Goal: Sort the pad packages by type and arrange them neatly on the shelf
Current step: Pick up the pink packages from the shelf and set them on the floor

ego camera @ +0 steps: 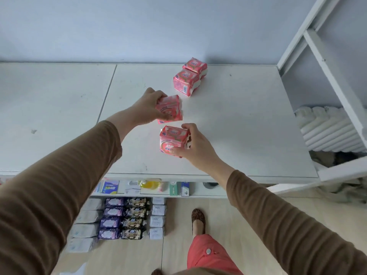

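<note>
Brown-sleeved arms reach over the white shelf top [238, 116], each carrying a pink pad package.

Left hand [148, 107] curls around a pink plastic-wrapped pad package [171, 110], held just above the surface; right hand [195, 144] grips a matching pink package [172, 140] nearer the front edge. Both line up with two more pink packages [188, 78] near the wall, seemingly extending one same-type row.
</note>
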